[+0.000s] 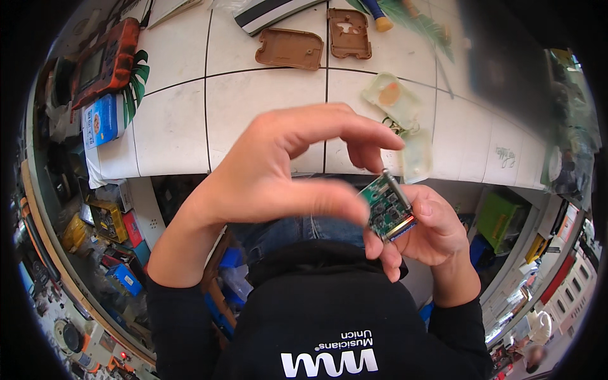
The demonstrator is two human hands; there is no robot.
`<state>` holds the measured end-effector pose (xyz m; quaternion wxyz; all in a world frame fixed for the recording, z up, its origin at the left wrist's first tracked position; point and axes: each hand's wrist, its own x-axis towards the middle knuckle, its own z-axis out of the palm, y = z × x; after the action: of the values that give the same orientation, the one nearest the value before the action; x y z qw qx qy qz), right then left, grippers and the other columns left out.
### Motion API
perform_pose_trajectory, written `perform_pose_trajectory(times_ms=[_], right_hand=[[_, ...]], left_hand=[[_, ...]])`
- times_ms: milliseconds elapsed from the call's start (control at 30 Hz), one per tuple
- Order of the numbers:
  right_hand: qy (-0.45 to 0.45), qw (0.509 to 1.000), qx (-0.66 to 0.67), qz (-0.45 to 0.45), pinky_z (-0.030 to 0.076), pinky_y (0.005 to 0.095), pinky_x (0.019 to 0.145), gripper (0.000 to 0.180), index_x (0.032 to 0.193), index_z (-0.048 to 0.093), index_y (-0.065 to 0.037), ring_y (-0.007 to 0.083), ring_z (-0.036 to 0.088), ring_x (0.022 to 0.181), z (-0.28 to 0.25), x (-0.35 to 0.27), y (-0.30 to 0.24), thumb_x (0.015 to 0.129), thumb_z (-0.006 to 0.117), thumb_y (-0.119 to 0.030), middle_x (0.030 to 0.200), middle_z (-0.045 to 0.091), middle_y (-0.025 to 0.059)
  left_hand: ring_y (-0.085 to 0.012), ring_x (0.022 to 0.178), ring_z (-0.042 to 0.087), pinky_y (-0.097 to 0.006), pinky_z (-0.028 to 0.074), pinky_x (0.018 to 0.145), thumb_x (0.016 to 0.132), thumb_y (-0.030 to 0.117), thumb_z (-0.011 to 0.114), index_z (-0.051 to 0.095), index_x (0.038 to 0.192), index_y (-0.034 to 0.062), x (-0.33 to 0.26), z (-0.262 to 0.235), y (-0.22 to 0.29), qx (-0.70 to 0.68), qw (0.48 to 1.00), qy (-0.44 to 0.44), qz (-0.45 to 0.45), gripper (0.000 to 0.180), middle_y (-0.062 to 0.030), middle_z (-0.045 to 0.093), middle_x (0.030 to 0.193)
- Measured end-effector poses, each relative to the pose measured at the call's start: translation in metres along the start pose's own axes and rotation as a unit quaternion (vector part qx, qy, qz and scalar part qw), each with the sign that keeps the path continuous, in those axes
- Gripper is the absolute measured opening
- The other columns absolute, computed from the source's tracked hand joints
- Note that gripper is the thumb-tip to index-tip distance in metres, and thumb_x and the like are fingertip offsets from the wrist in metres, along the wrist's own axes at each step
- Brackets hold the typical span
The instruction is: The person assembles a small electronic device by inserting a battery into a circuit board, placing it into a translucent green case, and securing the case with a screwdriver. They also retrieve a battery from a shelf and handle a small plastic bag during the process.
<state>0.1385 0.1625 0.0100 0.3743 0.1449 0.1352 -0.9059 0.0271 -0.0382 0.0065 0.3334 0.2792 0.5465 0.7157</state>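
Observation:
My right hand (437, 231) grips a small green circuit board (387, 206) between thumb and fingers, over my lap and just off the table's near edge. A metal cylinder (397, 189) runs along one side of the board. My left hand (278, 168) arches over from the left, thumb and fingers apart with nothing between them. Its thumb tip is blurred and overlaps the board's left edge; I cannot tell if they touch. Beyond my fingers lie two pale translucent shell pieces, one with an orange spot (389, 94) and a plainer one (416, 158).
Two brown plastic case halves (291, 49) (349, 44) lie farther back on the white tiled table (266, 120). A blue-and-yellow handle (378, 16) is behind them. At left are an orange-black device (104, 63) and a blue box (101, 120). A blurred dark shape (519, 82) covers the right.

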Motion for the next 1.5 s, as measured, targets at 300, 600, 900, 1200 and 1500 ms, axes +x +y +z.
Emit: perform_pose_trajectory(times_ms=[300,600,900,1200,1500], right_hand=[[0.035,0.999,-0.019,-0.022,0.058,0.0364,0.062,0.041,0.112,0.047,0.011,0.0215,0.064,0.075,0.001,0.004,0.001,0.094,0.048,-0.026,0.096,0.060,0.0264],[0.039,0.999,-0.020,-0.024,0.058,0.0404,0.068,0.039,0.117,0.046,0.009,0.0274,0.065,0.077,0.002,0.002,0.000,0.094,0.047,-0.023,0.098,0.060,0.0283],[0.058,0.997,-0.036,-0.042,0.057,0.0417,0.070,0.040,0.119,0.044,0.009,0.0289,0.065,0.078,0.004,0.002,-0.003,0.093,0.048,-0.021,0.097,0.060,0.0282],[0.272,0.769,-0.466,-0.344,0.049,0.0266,0.073,0.041,0.117,0.054,0.007,0.0188,0.059,0.086,0.016,-0.003,-0.027,0.081,0.064,-0.010,0.099,0.061,0.0154],[0.329,0.374,-0.792,-0.352,0.047,0.0311,0.076,0.036,0.103,0.062,0.000,0.0242,0.057,0.088,0.008,0.033,-0.038,0.068,0.071,-0.002,0.098,0.056,0.0117]], left_hand=[[-0.0179,0.081,0.061,-0.027,0.050,0.073,0.075,-0.004,0.067,0.065,0.090,-0.0062,0.005,0.004,0.009,0.050,0.997,0.043,-0.029,0.015,-0.0131,0.064,0.085],[-0.0121,0.079,0.061,-0.024,0.051,0.072,0.078,-0.005,0.064,0.063,0.091,-0.0043,0.007,0.011,0.014,0.034,0.995,0.072,-0.064,0.014,-0.0093,0.064,0.087],[-0.0118,0.079,0.061,-0.024,0.051,0.073,0.079,0.000,0.062,0.061,0.097,-0.0026,0.010,0.012,0.014,0.015,0.992,0.085,-0.094,0.018,-0.0089,0.064,0.091],[-0.0207,0.098,0.055,-0.032,0.045,0.085,0.070,0.002,0.070,0.059,0.118,0.0051,0.016,-0.020,-0.002,0.521,0.832,0.085,0.170,0.050,-0.0105,0.060,0.105],[-0.0266,0.113,0.042,-0.057,0.021,0.103,0.067,0.015,0.075,0.057,0.115,0.0059,0.041,-0.024,-0.002,0.579,0.804,0.007,0.133,0.052,-0.0090,0.048,0.113]])
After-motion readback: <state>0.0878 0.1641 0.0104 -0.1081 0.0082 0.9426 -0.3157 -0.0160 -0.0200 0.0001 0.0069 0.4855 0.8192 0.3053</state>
